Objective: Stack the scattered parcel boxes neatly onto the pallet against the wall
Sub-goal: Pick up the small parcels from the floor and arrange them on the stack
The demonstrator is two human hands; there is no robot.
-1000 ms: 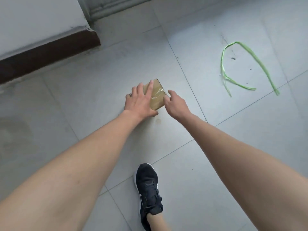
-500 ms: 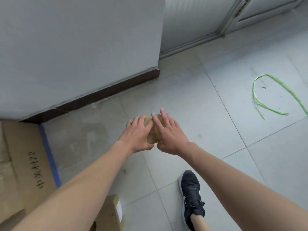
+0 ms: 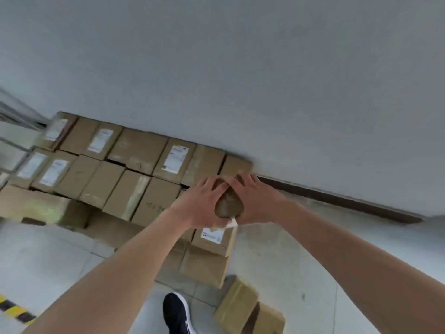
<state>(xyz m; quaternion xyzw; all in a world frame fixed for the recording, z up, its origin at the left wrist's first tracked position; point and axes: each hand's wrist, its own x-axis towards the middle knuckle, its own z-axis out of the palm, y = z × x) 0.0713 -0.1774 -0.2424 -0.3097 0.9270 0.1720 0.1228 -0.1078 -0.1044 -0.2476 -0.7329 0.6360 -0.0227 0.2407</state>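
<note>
A small brown parcel box hangs in the air between my two hands. My left hand grips its left side and my right hand grips its right side, fingers spread over the top. A white label corner sticks out below. Behind and under the hands a stack of brown cardboard boxes stands against the grey wall, several bearing white labels. The pallet itself is hidden under the boxes. The picture is blurred by motion.
Two loose boxes lie on the grey tiled floor near my black shoe. A dark skirting strip runs along the wall to the right. Yellow-black tape marks the floor at lower left.
Both hands lifted the small box off the floor and carried it left to the stack by the wall. The view swung from the bare floor to the stacked boxes.
</note>
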